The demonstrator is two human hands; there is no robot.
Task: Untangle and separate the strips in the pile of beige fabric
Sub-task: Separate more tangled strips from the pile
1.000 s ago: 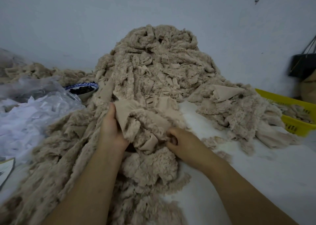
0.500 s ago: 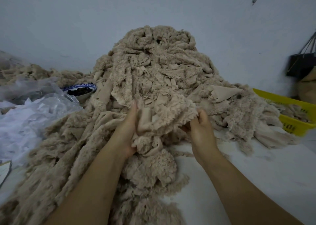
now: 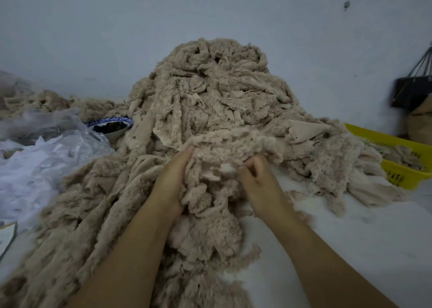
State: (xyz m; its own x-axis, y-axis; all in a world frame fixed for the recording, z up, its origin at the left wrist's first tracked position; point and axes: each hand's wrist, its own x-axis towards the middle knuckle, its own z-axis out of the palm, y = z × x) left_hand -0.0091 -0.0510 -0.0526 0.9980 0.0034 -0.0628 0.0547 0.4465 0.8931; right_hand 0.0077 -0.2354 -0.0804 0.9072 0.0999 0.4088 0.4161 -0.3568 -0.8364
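A tall heap of beige fleecy fabric strips (image 3: 210,92) fills the middle of the white table, spilling down toward me and to the left. A raised bundle of strips (image 3: 224,148) hangs between my hands in front of the heap. My left hand (image 3: 174,174) holds its left side, fingers buried in the fleece. On the bundle's right side my right hand (image 3: 257,179) pinches a strip with curled fingers. Loose strip ends dangle from the bundle onto more fabric below (image 3: 205,233).
A yellow plastic basket (image 3: 397,165) with beige scraps stands at the right. Clear plastic bags with white material (image 3: 42,148) lie at the left, a blue-and-white bowl (image 3: 112,126) behind them. A dark bag (image 3: 411,92) hangs on the wall. White tabletop (image 3: 350,237) shows at the right.
Both hands lifted a bundle of strips up from the table toward the heap. My right hand then shifted leftward and its fingers curled onto a strip.
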